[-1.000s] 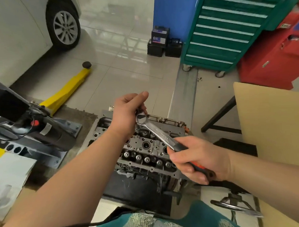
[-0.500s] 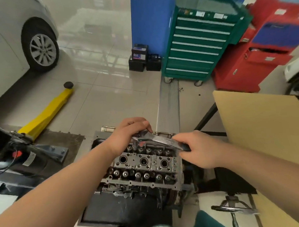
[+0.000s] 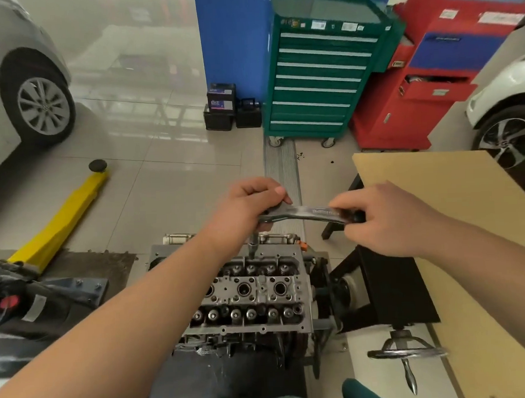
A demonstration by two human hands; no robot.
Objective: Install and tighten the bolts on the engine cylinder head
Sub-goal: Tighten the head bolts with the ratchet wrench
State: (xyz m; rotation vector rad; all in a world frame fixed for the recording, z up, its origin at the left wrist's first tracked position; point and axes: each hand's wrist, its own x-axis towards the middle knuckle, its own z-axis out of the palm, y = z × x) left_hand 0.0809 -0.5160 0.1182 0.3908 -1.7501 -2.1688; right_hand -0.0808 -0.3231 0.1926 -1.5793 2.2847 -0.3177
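The grey engine cylinder head (image 3: 253, 292) sits on a stand below my hands, its valve rows and three round bores facing up. A steel wrench (image 3: 304, 212) lies level above its far edge. My left hand (image 3: 246, 208) grips the wrench head from above, over a socket and bolt (image 3: 252, 249) standing upright at the far row of the head. My right hand (image 3: 385, 220) holds the dark handle end, fingers curled round it.
A tan board (image 3: 456, 250) lies at the right, with a black stand and hand wheel (image 3: 406, 352) beside the engine. A yellow jack (image 3: 63, 219) is on the floor at left. A green tool cabinet (image 3: 319, 76), red cabinet (image 3: 430, 80) and two cars stand farther back.
The wrench has swung from a steep tilt to level and dropped onto the socket at the head's far edge. My right hand moved up and right along the handle; the camera tilted upward.
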